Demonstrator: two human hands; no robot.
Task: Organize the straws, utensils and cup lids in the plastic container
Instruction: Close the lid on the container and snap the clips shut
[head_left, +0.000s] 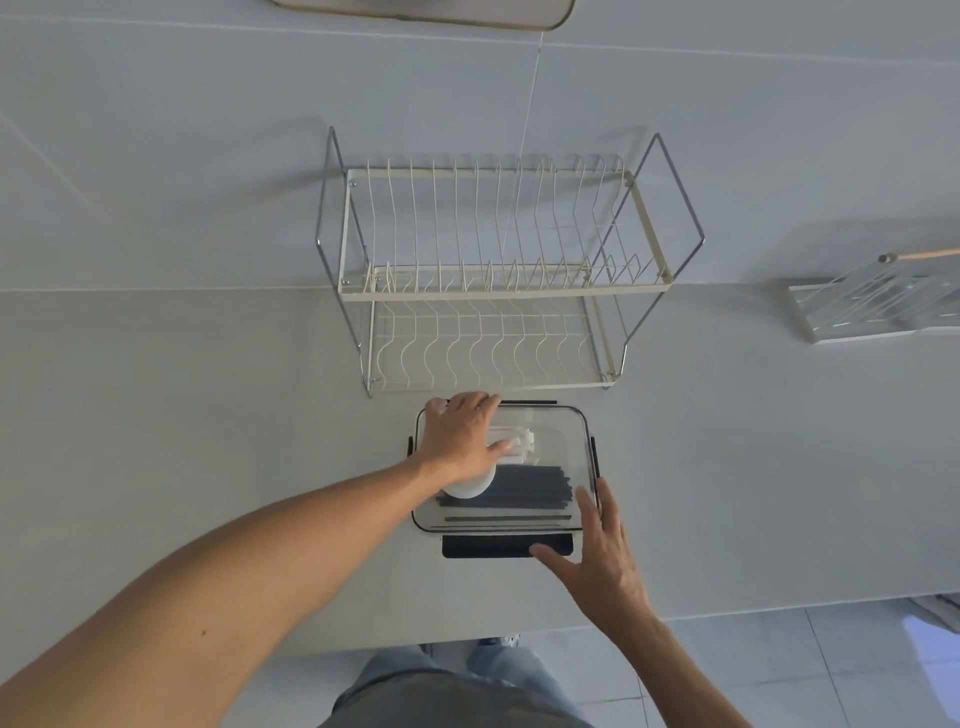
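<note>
Risk first, as I read it from my end: the clear lid (550, 431) sits on the plastic container (501, 525), and the white utensils (519, 444) and the white cup lids (467, 488) seem to bulge high beneath it. My left hand (460, 441) lies flat on top of the lid's far-left part, fingers (480, 402) loosely spread and pressing down. My right hand (602, 551) rests open at the near-right corner, fingers spread along the rim, holding nothing. The dark straws (524, 488) lie in a bundle along the near side inside. If I push harder on one corner only, the lid may seat crooked, or the container could skate across the table (208, 441) toward the dish rack (493, 275) just behind it. The dark latch flap (498, 546) at the near edge lies folded out, so nothing is locked yet.
</note>
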